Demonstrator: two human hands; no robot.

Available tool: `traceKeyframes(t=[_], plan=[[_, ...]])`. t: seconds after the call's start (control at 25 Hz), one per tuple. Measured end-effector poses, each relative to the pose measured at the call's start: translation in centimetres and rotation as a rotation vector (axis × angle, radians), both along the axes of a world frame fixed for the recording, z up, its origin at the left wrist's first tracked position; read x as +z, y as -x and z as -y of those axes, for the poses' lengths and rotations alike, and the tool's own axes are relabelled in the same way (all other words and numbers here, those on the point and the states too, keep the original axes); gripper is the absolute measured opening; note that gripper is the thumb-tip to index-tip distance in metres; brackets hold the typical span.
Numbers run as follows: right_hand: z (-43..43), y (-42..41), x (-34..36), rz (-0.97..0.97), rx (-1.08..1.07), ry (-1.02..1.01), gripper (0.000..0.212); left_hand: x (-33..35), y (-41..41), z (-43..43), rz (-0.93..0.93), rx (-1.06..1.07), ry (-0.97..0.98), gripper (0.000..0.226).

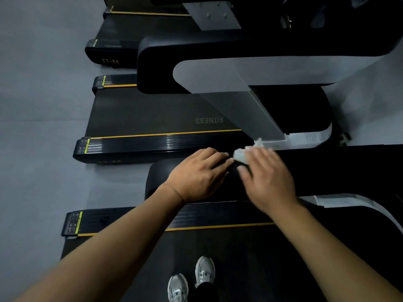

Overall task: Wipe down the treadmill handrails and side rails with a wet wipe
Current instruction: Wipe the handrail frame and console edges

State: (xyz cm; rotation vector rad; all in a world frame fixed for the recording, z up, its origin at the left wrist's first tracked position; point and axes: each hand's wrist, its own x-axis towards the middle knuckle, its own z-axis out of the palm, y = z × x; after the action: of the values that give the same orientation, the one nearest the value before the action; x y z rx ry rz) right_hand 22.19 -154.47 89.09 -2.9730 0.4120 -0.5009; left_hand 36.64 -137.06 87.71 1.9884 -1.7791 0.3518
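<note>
The left hand (196, 173) lies flat and relaxed on the broad black rounded handrail (157, 177), likely for balance. The blurred right hand (266, 177) bears the crumpled white wet wipe (241, 154) on that rail to scrub; whether it is pinched or merely pressed I cannot tell.

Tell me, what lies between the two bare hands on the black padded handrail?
Head view: the crumpled white wet wipe, held by the right hand, sticks out toward the left hand; otherwise only bare black padded handrail.

Wet wipe (241, 154) — blurred, mostly hidden under right hand (268, 177).
</note>
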Motion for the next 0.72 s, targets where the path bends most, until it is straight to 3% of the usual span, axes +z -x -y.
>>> traceKeyframes(t=[0.12, 0.28, 0.44, 0.64, 0.72], plan=[[-1.5, 1.2, -1.1, -0.033, 0.113, 0.062, 0.059, 0.0, 0.1, 0.0, -0.003, -0.010, -0.002, 0.036], [0.2, 3.0, -1.5, 0.039, -0.019, 0.124, 0.061, -0.2, 0.0, 0.0, -0.004, 0.019, 0.008, 0.035], [-3.9, 2.2, -2.9, 0.007, 0.084, 0.152, 0.066, -0.3, 0.0, 0.1, -0.015, 0.006, 0.033, 0.033], [-2.8, 4.9, -4.1, 0.007, -0.013, 0.265, 0.074, -0.4, 0.1, 0.1, -0.003, 0.034, 0.026, 0.035], [-5.2, 4.6, -5.7, -0.014, 0.041, 0.302, 0.080, -0.5, 0.0, 0.1, -0.007, 0.027, 0.033, 0.035]])
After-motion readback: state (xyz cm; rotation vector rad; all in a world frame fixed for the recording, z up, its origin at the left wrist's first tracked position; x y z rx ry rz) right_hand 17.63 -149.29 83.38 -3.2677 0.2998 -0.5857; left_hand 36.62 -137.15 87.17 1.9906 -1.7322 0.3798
